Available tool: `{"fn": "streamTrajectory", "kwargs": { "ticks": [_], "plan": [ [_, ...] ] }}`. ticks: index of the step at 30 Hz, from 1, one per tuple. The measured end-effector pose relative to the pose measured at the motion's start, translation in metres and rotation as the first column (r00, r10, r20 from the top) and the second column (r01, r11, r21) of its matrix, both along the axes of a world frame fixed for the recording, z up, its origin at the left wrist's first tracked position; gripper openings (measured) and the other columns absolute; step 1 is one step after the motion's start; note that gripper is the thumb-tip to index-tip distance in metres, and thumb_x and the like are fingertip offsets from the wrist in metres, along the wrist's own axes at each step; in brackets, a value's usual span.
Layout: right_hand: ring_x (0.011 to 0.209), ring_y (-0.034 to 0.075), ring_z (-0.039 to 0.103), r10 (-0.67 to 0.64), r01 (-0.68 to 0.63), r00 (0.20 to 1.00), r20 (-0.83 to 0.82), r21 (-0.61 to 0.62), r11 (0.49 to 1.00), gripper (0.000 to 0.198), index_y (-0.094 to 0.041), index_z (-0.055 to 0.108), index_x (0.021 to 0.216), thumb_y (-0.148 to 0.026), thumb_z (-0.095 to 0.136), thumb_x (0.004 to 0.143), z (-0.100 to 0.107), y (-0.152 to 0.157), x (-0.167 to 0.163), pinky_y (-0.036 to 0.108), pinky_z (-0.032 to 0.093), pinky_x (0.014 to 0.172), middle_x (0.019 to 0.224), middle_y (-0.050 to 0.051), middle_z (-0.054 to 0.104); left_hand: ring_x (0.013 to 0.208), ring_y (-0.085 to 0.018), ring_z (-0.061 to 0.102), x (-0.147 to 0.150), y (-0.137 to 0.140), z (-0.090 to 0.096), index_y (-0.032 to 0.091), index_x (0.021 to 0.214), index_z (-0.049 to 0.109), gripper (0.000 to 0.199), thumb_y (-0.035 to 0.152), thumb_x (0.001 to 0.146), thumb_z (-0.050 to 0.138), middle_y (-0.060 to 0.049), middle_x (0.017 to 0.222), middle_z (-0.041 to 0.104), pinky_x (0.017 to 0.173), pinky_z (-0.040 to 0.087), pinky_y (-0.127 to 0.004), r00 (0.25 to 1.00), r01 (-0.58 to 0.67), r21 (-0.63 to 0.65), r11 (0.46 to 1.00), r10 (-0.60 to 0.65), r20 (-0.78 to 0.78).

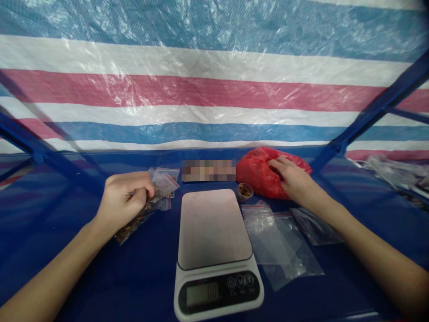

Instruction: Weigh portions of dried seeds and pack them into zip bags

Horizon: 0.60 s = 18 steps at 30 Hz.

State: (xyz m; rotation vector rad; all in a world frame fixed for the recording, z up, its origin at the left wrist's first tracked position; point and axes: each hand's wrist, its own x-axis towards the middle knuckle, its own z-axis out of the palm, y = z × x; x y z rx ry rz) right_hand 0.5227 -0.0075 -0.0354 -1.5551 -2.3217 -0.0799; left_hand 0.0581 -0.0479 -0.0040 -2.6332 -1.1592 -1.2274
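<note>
My left hand (125,197) is closed, thumb against curled fingers, on a zip-lock bag (134,226) of small brown pieces. That clear bag hangs tilted at the left, over other small zip-lock bags (167,174). At the right, my right hand (291,176) grips a crumpled red plastic bag (258,172) near its top; the fingertips are partly hidden in its folds. Beside the red bag stands a small clear cup (245,192) with brown pieces in it. Between my hands sits a white kitchen scale (214,230) with a bare metal plate; its display seems to read zero.
Flat clear zip-lock bags (284,250) lie right of the scale, with another bag (317,228) under my right forearm. A blurred-out rectangular item (208,171) is behind the scale. Blue metal bars (365,116) flank the blue table; a striped tarp (208,89) hangs behind.
</note>
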Motion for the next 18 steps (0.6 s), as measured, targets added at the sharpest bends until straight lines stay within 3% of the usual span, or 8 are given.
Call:
{"fn": "streamTrajectory", "kwargs": {
  "ticks": [5, 11, 18],
  "plan": [
    [0.108, 0.031, 0.074, -0.008, 0.009, 1.0, -0.015, 0.033, 0.999, 0.047, -0.023, 0.073, 0.114, 0.001, 0.05, 0.08, -0.001, 0.0, 0.002, 0.041, 0.059, 0.094, 0.114, 0.011, 0.074, 0.052, -0.006, 0.058, 0.004, -0.002, 0.002, 0.018, 0.059, 0.06, 0.035, -0.005, 0.077, 0.041, 0.005, 0.058, 0.06, 0.056, 0.041, -0.02, 0.999, 0.041, 0.021, 0.999, -0.041, 0.017],
    [0.103, 0.028, 0.076, 0.036, -0.03, 0.989, -0.142, 0.044, 0.999, 0.047, -0.024, 0.077, 0.102, 0.003, 0.049, 0.075, 0.002, -0.001, 0.0, 0.039, 0.059, 0.095, 0.112, 0.008, 0.076, 0.051, -0.008, 0.056, 0.01, -0.002, 0.0, 0.019, 0.059, 0.059, 0.036, -0.005, 0.078, 0.041, 0.003, 0.058, 0.058, 0.054, 0.04, -0.023, 0.998, 0.064, 0.011, 0.998, -0.064, 0.008],
    [0.121, 0.034, 0.069, 0.117, -0.105, 0.98, -0.161, 0.083, 0.991, 0.05, -0.02, 0.078, 0.12, -0.003, 0.05, 0.082, -0.008, 0.007, 0.006, 0.051, 0.055, 0.108, 0.124, 0.015, 0.074, 0.053, -0.011, 0.055, 0.004, -0.001, -0.002, 0.02, 0.062, 0.059, 0.037, -0.003, 0.086, 0.042, 0.002, 0.061, 0.059, 0.056, 0.041, -0.026, 0.991, 0.067, 0.079, 0.995, -0.057, -0.12]
  ]
}}
